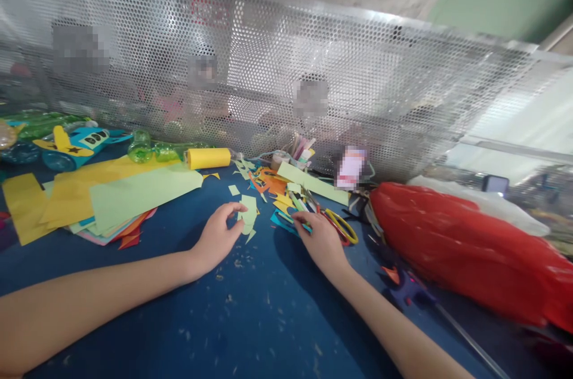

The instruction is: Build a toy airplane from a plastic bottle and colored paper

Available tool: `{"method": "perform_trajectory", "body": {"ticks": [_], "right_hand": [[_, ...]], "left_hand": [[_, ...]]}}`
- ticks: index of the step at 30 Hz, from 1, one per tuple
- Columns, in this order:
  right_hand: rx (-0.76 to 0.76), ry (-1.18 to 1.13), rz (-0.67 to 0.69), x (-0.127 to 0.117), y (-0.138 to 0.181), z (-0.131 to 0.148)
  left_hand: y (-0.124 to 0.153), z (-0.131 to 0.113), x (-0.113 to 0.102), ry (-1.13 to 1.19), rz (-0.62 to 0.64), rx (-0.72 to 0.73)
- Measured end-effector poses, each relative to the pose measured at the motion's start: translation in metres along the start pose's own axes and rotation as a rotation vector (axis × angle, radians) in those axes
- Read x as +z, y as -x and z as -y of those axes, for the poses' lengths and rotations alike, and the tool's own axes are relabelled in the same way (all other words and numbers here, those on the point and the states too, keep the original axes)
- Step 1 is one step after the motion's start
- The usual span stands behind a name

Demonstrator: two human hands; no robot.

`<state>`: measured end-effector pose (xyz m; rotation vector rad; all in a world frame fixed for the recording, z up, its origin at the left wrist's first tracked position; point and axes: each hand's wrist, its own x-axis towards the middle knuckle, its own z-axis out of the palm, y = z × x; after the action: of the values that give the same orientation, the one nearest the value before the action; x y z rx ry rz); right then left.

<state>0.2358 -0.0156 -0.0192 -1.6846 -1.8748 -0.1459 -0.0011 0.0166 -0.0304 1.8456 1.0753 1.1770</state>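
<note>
Before a perforated screen (268, 62), on a blue bench (268, 325): working at a green slip (249, 207) near the middle, with the left hand (219, 231) at its left edge, fingers curved, with a gap to the thumb. With the right hand (320, 239), reaching to blue scraps (282, 221) beside scissors (353, 236); cannot tell whether pinching anything. Probably at a sorting stage; seems to call next for closing neatly on the slip. Farther out: yellow tube (209, 158), paper stack (143, 191), red bag (456, 253).

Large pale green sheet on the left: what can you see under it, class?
Yellow sheets show along its upper and left edges, and red paper pokes out below with other coloured edges. Anything wholly beneath it is covered.
</note>
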Motion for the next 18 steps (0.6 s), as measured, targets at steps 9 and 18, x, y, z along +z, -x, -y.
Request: {"method": "perform_trajectory", "body": {"ticks": [9,18], "right_hand": [[-0.026,0.003,0.027,0.007,0.001,-0.002],[0.038,0.025,0.027,0.006,0.003,-0.002]], "left_hand": [[-0.011,0.003,-0.008,-0.399,0.234,0.162],[-0.011,0.01,-0.006,-0.548,0.262,0.286]]}}
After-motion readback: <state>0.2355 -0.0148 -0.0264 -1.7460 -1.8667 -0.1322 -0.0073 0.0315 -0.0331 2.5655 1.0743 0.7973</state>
